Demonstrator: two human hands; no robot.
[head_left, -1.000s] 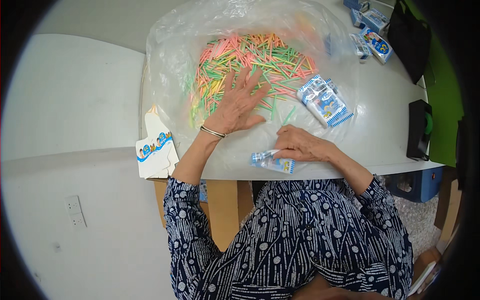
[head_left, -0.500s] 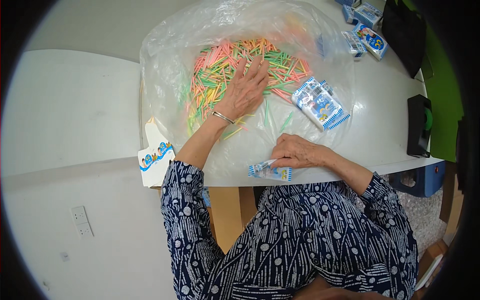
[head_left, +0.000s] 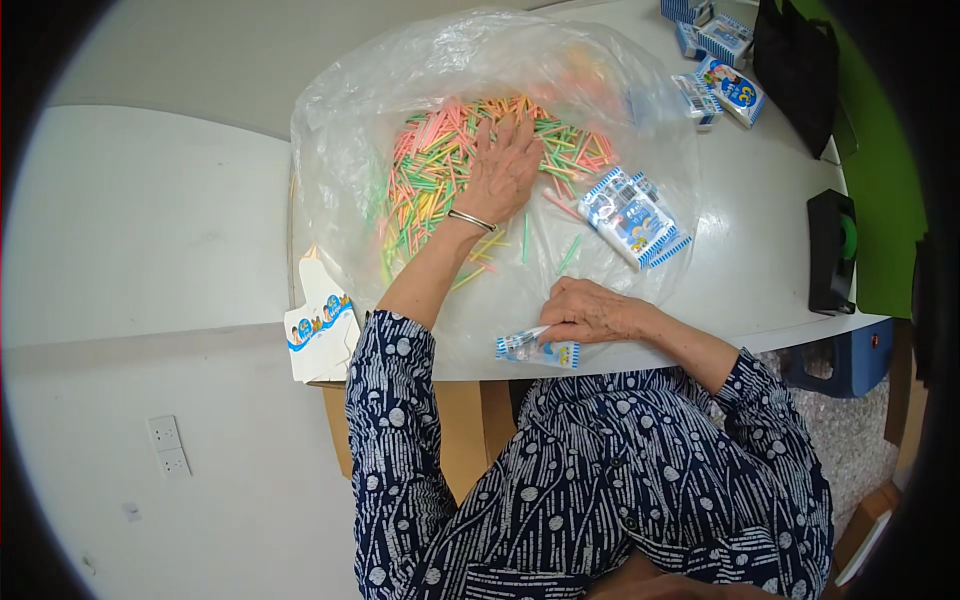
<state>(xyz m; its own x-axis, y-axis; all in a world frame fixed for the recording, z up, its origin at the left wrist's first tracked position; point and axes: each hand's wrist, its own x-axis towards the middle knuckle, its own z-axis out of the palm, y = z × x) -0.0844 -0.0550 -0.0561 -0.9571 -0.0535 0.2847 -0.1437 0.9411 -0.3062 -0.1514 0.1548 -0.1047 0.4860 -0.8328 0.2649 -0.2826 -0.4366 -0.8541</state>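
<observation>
A heap of thin pink, green and yellow sticks [head_left: 430,165] lies in a big clear plastic bag [head_left: 345,120] spread over the table. My left hand [head_left: 505,172], a metal bangle at its wrist, rests on the heap with fingers stretched and slightly apart. Its fingertips reach in among the sticks, so whether any are under them is hidden. By the table's front edge, my right hand [head_left: 592,312] pinches a small blue-and-white packet [head_left: 540,350], held on its side. Two or more blue-and-white packets [head_left: 632,220] lie overlapping on the bag, right of the heap.
White printed cartons [head_left: 322,325] lie flat at the left front corner. More small packets [head_left: 735,90] sit at the back right beside a black bag [head_left: 795,75]. A black tape dispenser [head_left: 832,250] stands along the right edge, near a green panel [head_left: 890,190].
My left hand and forearm have shifted a little to the right over the sticks, and the fingers remain stretched. The right hand keeps its hold on the packet, almost unmoved.
</observation>
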